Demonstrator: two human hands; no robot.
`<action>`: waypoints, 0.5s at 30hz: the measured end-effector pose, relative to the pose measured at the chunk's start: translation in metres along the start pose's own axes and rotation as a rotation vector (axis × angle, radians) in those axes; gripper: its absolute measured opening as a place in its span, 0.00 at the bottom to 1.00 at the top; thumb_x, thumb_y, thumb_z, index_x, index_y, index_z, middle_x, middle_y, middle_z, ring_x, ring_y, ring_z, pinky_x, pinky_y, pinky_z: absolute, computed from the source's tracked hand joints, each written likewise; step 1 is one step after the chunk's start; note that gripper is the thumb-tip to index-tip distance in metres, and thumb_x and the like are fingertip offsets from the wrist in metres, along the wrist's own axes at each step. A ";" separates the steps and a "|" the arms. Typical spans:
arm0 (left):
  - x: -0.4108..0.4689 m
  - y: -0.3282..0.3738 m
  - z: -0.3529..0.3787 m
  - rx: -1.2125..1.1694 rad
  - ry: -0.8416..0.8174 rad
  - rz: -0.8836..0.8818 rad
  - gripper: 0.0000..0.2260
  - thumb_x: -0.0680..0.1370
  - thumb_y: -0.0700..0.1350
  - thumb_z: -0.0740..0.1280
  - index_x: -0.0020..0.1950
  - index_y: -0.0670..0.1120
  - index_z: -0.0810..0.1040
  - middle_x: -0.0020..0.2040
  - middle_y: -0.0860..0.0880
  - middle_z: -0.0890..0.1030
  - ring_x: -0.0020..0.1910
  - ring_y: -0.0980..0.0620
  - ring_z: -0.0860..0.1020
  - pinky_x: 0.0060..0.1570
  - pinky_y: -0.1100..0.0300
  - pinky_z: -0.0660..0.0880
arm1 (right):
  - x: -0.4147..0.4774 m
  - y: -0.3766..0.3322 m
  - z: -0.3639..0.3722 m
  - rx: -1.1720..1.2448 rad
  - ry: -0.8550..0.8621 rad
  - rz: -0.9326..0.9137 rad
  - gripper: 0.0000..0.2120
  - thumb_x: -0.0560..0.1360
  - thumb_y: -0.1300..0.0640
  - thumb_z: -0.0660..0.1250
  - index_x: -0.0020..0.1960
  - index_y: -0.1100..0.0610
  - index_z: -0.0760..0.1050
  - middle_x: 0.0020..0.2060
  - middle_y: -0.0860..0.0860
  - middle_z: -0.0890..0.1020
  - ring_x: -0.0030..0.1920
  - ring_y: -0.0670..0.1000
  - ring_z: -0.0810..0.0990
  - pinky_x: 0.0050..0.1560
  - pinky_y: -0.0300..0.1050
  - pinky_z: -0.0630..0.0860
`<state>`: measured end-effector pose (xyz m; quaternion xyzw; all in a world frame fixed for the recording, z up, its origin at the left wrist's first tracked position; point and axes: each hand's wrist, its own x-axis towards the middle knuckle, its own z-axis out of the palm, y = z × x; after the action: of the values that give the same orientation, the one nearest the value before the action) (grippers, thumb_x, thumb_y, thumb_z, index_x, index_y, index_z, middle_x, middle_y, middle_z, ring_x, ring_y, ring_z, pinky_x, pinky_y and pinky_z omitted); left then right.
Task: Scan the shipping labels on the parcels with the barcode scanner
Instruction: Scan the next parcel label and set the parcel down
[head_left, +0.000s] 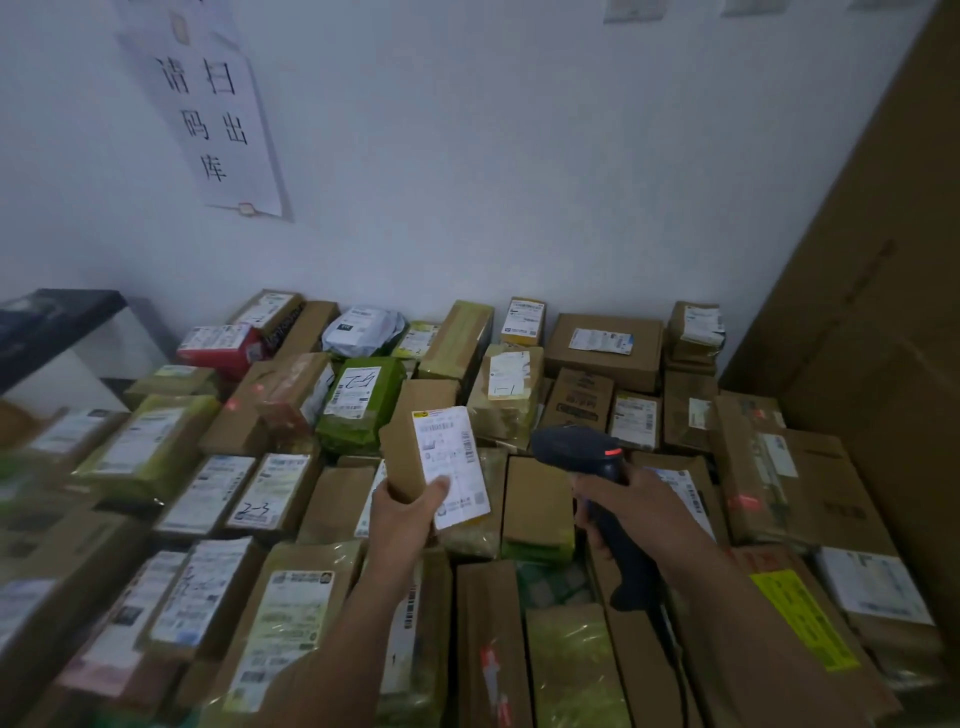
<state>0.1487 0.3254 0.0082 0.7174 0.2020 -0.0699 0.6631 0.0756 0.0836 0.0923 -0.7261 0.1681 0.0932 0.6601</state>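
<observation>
1. The small brown cardboard box (415, 441) is at the centre of the frame. It is raised above the pile, stands on end and touches no other parcel.
2. The white shipping label (451, 462) covers the box's front face and is turned toward the camera. Its barcode strip is near the top, and the label appears to run past the box's right edge.
3. Handling estimate: the box is light, since one hand carries it. It is stiff-walled and dry, so slip is unlikely. The paper label is the weak part because it can crease or lift at its free edge.
4. Grip point: take the box by its lower end and keep the digits clear of the upper barcode.
5. The left hand (405, 514) grips the box's lower end with the thumb pressed on the label's lower part. The fingers behind the box are hidden.
6. The dark pistol-grip barcode scanner (571, 447) is just right of the box and apart from it. A red lamp is lit on its top.
7. The right hand (634, 504) is wrapped round the scanner's handle.
8. Red light patches fall on parcels at middle left and at right, and none is visible on the held label. The beam probably needs re-aiming.
9. A green padded parcel (363, 410) lies behind the box among many labelled cartons.
10. A white paper wall sign (218, 119) hangs at the upper left of the frame.
</observation>
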 end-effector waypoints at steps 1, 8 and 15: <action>-0.001 0.000 -0.005 -0.007 0.002 0.009 0.26 0.73 0.51 0.76 0.67 0.46 0.73 0.56 0.46 0.84 0.50 0.47 0.84 0.51 0.45 0.82 | -0.002 -0.002 0.000 -0.006 -0.017 0.001 0.14 0.74 0.51 0.72 0.41 0.62 0.79 0.34 0.61 0.82 0.27 0.54 0.77 0.28 0.44 0.75; 0.005 0.008 -0.041 0.071 -0.111 -0.002 0.22 0.77 0.52 0.71 0.68 0.47 0.73 0.51 0.46 0.85 0.46 0.46 0.85 0.51 0.44 0.82 | -0.017 -0.010 0.004 -0.398 -0.064 -0.144 0.07 0.74 0.53 0.73 0.44 0.56 0.78 0.25 0.51 0.80 0.22 0.47 0.75 0.26 0.38 0.72; 0.016 0.027 -0.062 0.277 -0.084 0.100 0.30 0.73 0.51 0.76 0.72 0.44 0.70 0.43 0.55 0.81 0.40 0.54 0.83 0.34 0.60 0.78 | -0.015 -0.013 0.019 -0.768 -0.112 -0.243 0.08 0.73 0.46 0.73 0.47 0.44 0.74 0.35 0.42 0.80 0.32 0.34 0.78 0.30 0.27 0.69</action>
<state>0.1630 0.3877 0.0346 0.8076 0.1266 -0.0941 0.5682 0.0680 0.1051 0.1077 -0.9282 -0.0020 0.1099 0.3554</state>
